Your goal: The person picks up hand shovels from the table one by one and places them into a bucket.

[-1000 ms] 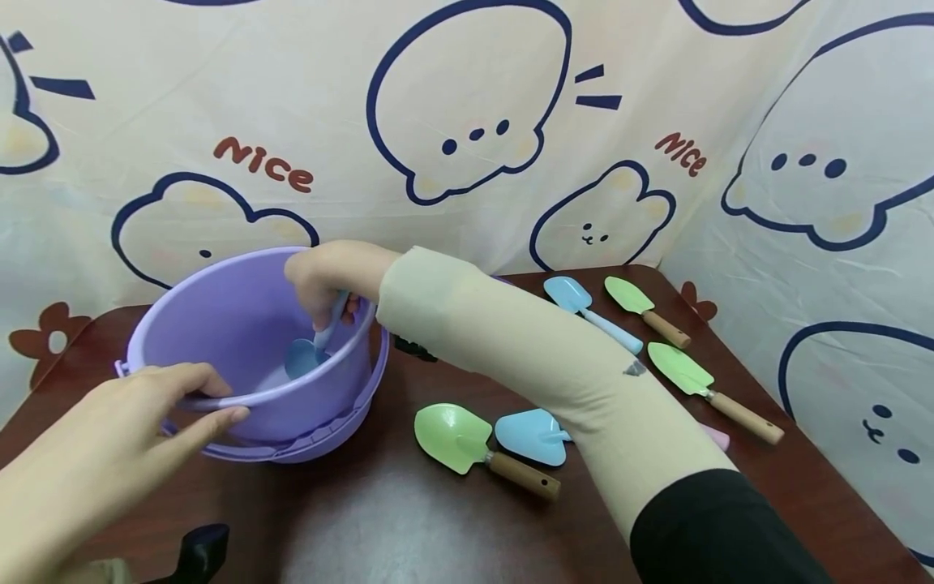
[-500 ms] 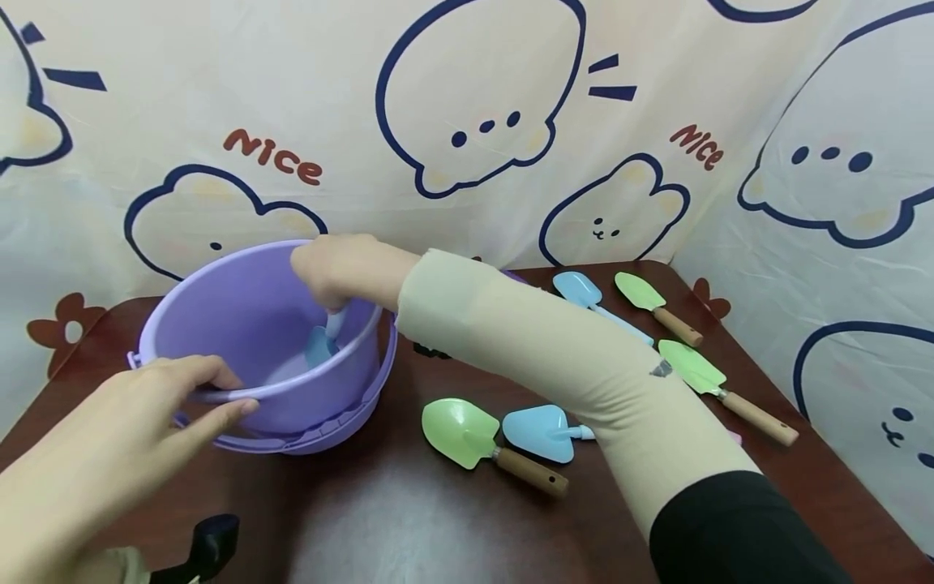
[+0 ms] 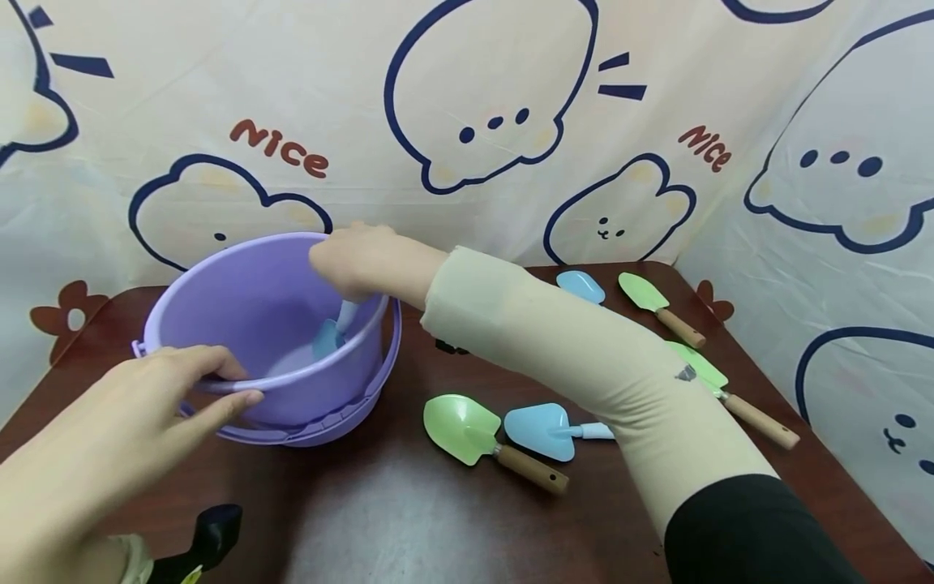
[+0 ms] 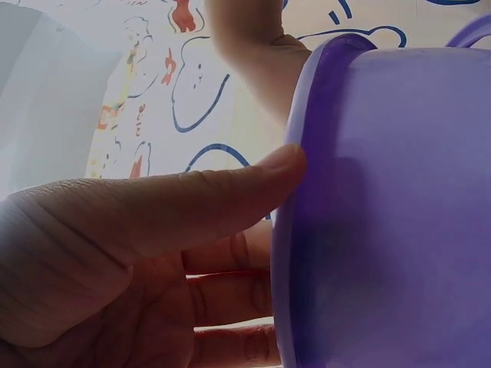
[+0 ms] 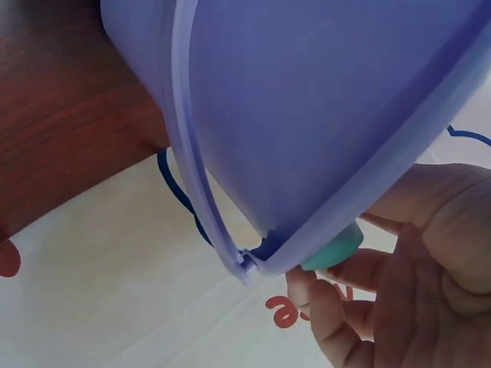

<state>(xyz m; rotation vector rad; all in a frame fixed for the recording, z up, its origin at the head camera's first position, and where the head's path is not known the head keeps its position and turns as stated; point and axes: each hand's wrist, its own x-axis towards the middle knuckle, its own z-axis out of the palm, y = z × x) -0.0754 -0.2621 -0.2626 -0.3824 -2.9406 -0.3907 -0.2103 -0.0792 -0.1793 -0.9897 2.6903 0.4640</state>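
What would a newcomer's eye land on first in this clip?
First, the big purple bucket, left of centre in the head view, held by the left grip. Then the blue trowel inside it, held by the right grip, and the cartoon-printed backdrop behind.

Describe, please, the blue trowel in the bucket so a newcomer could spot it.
At the left of the table, the left hand grips a purple bucket. Inside is the blue trowel, its handle in the right hand; the other trowels lie outside.
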